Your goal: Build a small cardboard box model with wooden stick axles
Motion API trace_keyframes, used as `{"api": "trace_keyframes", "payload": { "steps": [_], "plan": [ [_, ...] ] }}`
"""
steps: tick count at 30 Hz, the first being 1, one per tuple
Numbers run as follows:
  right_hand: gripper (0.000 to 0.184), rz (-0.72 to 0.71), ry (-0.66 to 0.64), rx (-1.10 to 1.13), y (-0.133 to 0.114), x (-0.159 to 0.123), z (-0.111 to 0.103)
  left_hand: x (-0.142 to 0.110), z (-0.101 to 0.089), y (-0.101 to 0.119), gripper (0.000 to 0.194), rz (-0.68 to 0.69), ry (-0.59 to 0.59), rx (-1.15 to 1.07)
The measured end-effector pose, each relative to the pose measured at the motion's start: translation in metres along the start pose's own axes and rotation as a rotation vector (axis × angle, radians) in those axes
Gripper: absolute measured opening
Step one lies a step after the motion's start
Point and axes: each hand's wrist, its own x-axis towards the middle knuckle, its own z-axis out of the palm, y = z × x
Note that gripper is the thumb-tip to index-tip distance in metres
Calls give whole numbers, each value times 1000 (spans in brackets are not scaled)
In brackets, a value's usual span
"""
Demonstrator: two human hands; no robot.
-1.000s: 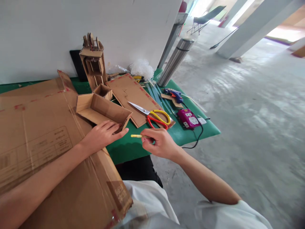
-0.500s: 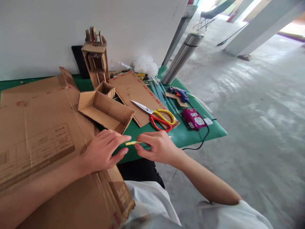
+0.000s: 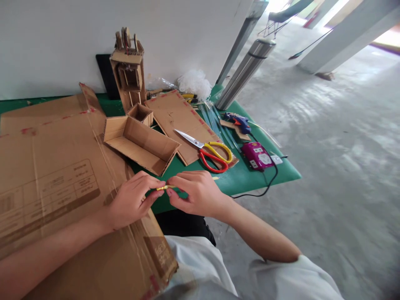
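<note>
Between my two hands is a small, thin yellow strip; its exact kind is too small to make out. The thumb and forefinger of my left hand close on its left end. My right hand pinches the other end, fingers curled. Just beyond the hands lie scissors with one yellow and one red handle, blades pointing away to the left. They rest partly on a flat cardboard piece. An open cardboard tray sits behind my left hand.
A large cardboard sheet covers the left of the green table. Behind stand a cardboard tower, a small box and a steel flask. Clear glue sticks, a blue glue gun and a purple power strip lie right.
My left finger and thumb have closed in on the yellow strip's left end. My right hand has shifted slightly left with the strip. The view has turned a little.
</note>
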Motion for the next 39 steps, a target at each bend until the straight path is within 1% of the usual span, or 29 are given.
{"api": "trace_keyframes", "payload": {
  "steps": [5, 13, 21, 24, 26, 29, 32, 34, 36, 39],
  "plan": [
    [21, 30, 25, 49, -2, 0, 1, 0, 0, 0, 10, 20, 16, 4],
    [19, 45, 23, 131, -1, 1, 4, 0, 0, -1, 8, 17, -1, -16],
    [17, 40, 9, 160, 0, 0, 6, -1, 1, -1, 6, 16, 6, -16],
    [17, 15, -9, 188, 1, 0, 3, -1, 2, -3, 6, 10, 11, -26],
    [16, 6, -8, 184, 3, 0, -1, -3, 2, -4, 6, -12, 20, -35],
    [19, 42, 26, 126, 10, -3, -10, -4, 0, -4, 8, -102, 54, -60],
    [15, 79, 23, 72, 17, -7, -21, -3, -2, -2, 11, -161, 66, -83],
    [15, 53, -6, 47, 20, -10, -27, -1, -3, 0, 7, -148, 45, -78],
    [18, -6, -23, 20, 21, -12, -30, 1, -4, 2, 3, -126, 18, -67],
    [21, -86, -16, -23, 19, -12, -30, 3, -4, 3, 5, -126, -53, -67]
  ]
}}
